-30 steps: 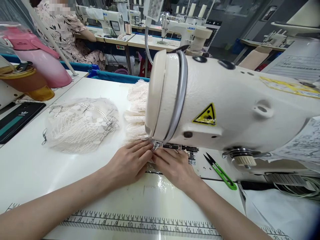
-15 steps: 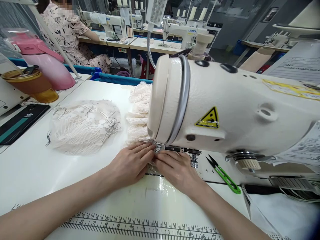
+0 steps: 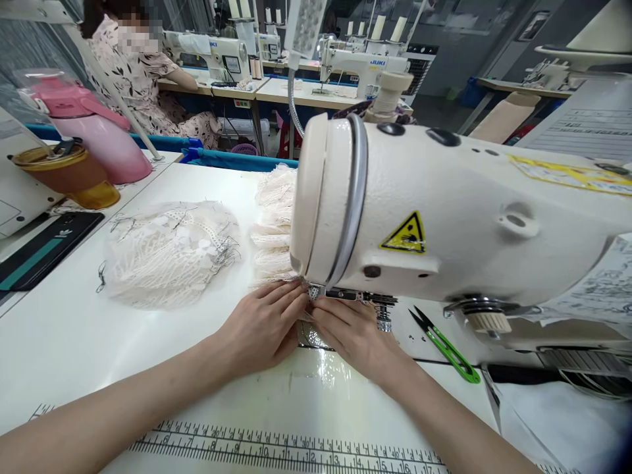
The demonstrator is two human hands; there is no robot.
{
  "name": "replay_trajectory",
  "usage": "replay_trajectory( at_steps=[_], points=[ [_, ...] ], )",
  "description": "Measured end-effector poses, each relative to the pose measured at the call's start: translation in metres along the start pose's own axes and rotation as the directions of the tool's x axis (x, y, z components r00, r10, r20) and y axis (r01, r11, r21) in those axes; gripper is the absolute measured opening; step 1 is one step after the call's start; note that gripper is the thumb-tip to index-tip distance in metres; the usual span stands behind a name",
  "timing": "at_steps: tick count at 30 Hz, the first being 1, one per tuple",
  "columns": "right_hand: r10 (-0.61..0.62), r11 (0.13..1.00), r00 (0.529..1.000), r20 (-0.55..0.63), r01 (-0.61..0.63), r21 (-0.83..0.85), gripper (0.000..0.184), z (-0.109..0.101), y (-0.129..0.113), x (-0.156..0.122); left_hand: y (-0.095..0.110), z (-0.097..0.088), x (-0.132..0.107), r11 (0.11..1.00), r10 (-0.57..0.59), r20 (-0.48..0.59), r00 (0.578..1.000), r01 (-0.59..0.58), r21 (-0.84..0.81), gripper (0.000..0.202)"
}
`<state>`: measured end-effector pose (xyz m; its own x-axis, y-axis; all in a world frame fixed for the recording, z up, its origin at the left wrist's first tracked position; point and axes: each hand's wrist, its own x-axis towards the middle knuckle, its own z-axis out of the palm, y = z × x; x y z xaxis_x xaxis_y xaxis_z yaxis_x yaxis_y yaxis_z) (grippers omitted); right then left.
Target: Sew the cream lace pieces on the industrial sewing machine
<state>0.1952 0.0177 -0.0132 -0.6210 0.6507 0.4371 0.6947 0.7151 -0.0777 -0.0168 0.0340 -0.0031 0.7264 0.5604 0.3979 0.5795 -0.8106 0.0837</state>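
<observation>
My left hand (image 3: 264, 322) is at the needle area of the white sewing machine (image 3: 395, 178), fingers together on a gathered cream lace fabric (image 3: 272, 220). Close beside it, my right hand (image 3: 348, 329) has its fingers closed at the edge of the same fabric, just under the machine head. A small dotted bit of the lace shows between the two hands. The needle and most fingertips are hidden by the machine head and hands. The ruffled lace runs away from me, left of the head.
A pile of cream lace (image 3: 172, 257) with loose threads lies left. Green thread snips (image 3: 447, 349) rest right of my right hand. At the left stand a pink bottle (image 3: 93, 131), an amber cup (image 3: 74, 174) and a dark phone-like slab (image 3: 47, 250). A person (image 3: 143, 72) sits beyond.
The hands have parted slightly, the right one shifting a little to the right. More of the metal plate shows between them. The camera view has moved slightly.
</observation>
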Motion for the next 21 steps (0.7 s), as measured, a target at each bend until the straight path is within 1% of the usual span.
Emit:
replay_trajectory(
  at_steps=[5,12,16,18,21],
  points=[
    [-0.002,1.000,1.000,-0.009,0.001,-0.012,0.015,0.0021,0.0034,-0.0036,0.0010,0.0026,-0.0013,0.998,0.005,0.007,1.000,-0.005,0.065,0.038],
    [0.045,0.996,0.990,-0.135,-0.055,-0.074,0.015,-0.0024,0.0035,-0.0036,0.0022,0.0022,-0.0003,0.994,0.028,-0.014,1.000,-0.026,0.107,0.038],
    [0.082,0.986,0.989,-0.127,-0.099,-0.137,0.017,-0.0062,0.0007,-0.0055,0.0021,0.0026,0.0007,0.993,0.035,-0.023,0.999,-0.033,0.112,0.038],
    [0.089,0.986,0.990,-0.112,-0.104,-0.133,0.020,-0.0064,0.0009,-0.0071,0.0021,0.0033,0.0010,0.995,0.034,-0.025,0.999,-0.031,0.100,0.038],
    [0.106,0.988,0.985,-0.136,-0.120,-0.096,0.022,-0.0015,0.0050,-0.0096,0.0020,0.0049,0.0006,0.996,0.032,-0.008,0.999,-0.031,0.086,0.039]
  ],
)
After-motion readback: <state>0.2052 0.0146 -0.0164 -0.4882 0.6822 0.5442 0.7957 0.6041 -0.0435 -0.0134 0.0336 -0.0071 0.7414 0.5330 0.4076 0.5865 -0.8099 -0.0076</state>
